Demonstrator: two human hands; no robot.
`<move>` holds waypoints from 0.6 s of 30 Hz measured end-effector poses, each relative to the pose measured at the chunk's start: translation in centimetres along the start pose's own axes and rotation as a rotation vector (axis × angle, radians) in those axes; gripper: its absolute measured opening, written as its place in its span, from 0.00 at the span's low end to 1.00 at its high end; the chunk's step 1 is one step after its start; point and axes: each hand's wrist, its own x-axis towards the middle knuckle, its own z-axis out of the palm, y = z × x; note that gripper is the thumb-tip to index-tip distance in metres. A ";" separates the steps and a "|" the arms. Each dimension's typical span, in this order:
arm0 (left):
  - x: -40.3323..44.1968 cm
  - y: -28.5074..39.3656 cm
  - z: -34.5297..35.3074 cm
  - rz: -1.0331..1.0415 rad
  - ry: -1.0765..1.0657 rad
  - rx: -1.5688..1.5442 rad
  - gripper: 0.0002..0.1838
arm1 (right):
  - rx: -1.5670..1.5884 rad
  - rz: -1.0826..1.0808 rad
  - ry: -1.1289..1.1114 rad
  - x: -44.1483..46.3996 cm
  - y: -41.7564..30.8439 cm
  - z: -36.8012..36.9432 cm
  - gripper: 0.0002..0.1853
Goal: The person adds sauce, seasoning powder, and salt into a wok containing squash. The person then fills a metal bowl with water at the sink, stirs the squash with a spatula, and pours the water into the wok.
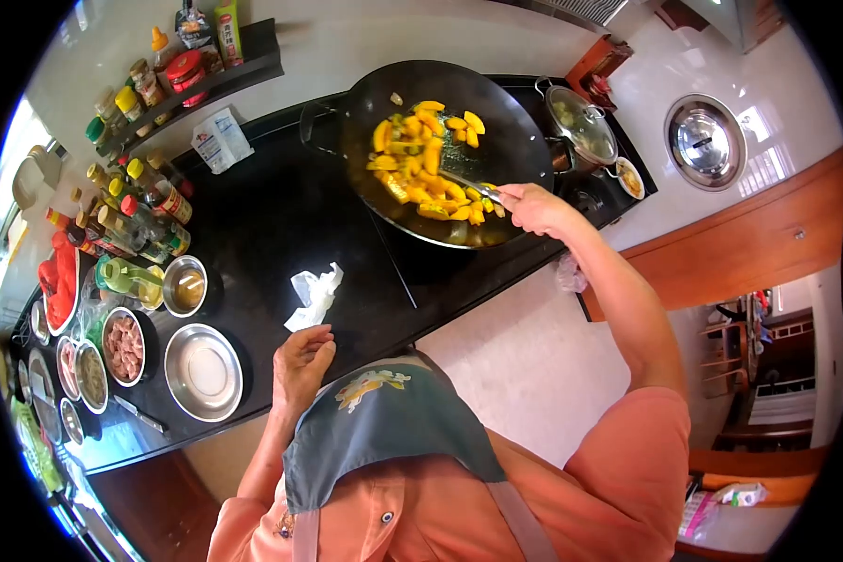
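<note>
In the head view my right hand is closed around the handle of a metal spatula. Its blade end is among yellow-orange slices, which look like pumpkin, in a large dark wok. The slices lie mostly toward the wok's left and near side. My left hand is at the counter's front edge with its fingers curled together, and nothing shows in them. Just beyond it lies a crumpled white tissue; whether the fingertips touch it, I cannot tell.
A lidded glass-topped pot stands right of the wok. At left are an empty steel bowl, a bowl of raw meat, a knife and several sauce bottles. A shelf holds more jars. A pot lid hangs on the wall.
</note>
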 end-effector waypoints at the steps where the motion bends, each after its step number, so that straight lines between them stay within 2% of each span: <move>1: -0.1 1.0 1.1 -0.055 0.000 0.019 0.17 | -0.085 -0.049 -0.016 -0.8 -0.5 -1.7 0.18; 2: -0.1 1.0 1.9 -0.054 0.011 0.034 0.17 | -0.173 -0.098 -0.032 -1.6 -0.9 -3.7 0.19; 3: -0.3 0.7 2.7 -0.054 0.024 0.046 0.17 | -0.467 -0.470 0.091 0.9 2.7 -5.9 0.19; 4: -0.6 0.3 3.4 -0.056 0.037 0.054 0.18 | -0.514 -0.336 0.048 -1.2 1.1 -8.5 0.20; 5: -0.8 -1.0 3.9 -0.045 0.059 0.037 0.17 | -0.598 -0.332 0.030 -1.6 1.4 -11.4 0.19; 7: -1.6 -1.8 4.8 -0.083 0.121 -0.013 0.17 | -0.695 0.059 -0.015 -4.7 -1.7 -15.0 0.17; 10: -2.4 -2.3 6.3 -0.101 0.199 -0.078 0.17 | -0.731 0.191 -0.119 -2.9 -0.2 -19.4 0.14; 13: -2.6 -1.8 7.6 -0.109 0.224 -0.102 0.17 | -0.765 0.190 -0.311 -0.7 -0.7 -19.4 0.14; 15: -2.0 -0.9 8.6 -0.109 0.212 -0.101 0.17 | -0.693 0.164 -0.367 1.5 -0.7 -16.8 0.18; 16: -1.7 0.0 9.0 -0.095 0.200 -0.069 0.17 | -0.662 0.080 -0.454 3.9 0.1 -15.5 0.16; 18: -1.0 2.3 9.8 -0.067 0.169 0.000 0.17 | -0.324 0.047 -0.416 5.7 0.3 -11.7 0.18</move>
